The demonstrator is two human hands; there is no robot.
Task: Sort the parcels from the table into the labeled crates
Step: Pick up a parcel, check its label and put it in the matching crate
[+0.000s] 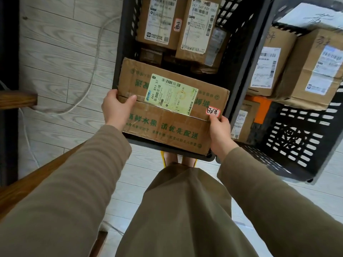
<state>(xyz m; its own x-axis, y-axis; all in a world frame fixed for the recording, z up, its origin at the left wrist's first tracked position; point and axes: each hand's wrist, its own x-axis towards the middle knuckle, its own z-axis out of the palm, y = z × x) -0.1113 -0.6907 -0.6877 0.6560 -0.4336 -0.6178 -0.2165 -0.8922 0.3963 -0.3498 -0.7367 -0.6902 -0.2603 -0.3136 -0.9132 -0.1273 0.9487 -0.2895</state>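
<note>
A flat brown cardboard parcel (167, 127) with green printing, a pale green shipping label and a small red-edged sticker is held over the near end of a black plastic crate (122, 52). My left hand (116, 108) grips its left edge, thumb on top. My right hand (220, 134) grips its right near corner, thumb by the sticker. Two more labelled parcels (159, 21) (198, 26) lie deeper in the same crate. A second black crate (297, 145) to the right holds several brown parcels (315, 71).
A dark wooden table edge (18, 99) juts in at the left, with another wooden edge (37, 173) lower left. A white cord (92, 71) loops across the pale plank floor. My feet (178, 160) stand just before the crate.
</note>
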